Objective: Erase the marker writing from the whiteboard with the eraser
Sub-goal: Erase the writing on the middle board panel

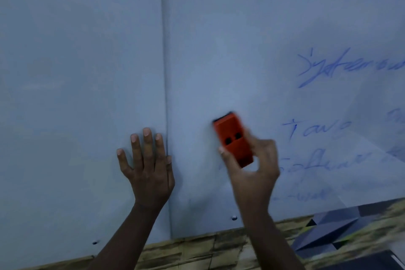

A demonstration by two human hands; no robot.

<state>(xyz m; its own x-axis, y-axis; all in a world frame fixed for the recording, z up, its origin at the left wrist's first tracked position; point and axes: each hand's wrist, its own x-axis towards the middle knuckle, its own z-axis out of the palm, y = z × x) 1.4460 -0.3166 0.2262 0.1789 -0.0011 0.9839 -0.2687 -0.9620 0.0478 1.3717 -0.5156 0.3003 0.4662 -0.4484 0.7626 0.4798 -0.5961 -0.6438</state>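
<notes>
A large whiteboard (219,39) fills the view, with a vertical seam (166,72) between two panels. Blue marker writing (328,68) covers the right part of the right panel in several lines. My right hand (256,166) grips an orange eraser (233,139) by its lower end and holds its dark pad against the board, just left of the writing. This hand is blurred. My left hand (146,164) lies flat on the left panel with its fingers spread, next to the seam.
Below the board's lower edge runs a brown wood-patterned wall strip (197,250). A dark blue-grey shape (341,226) sits at the bottom right. Small screws (234,217) dot the board's lower edge.
</notes>
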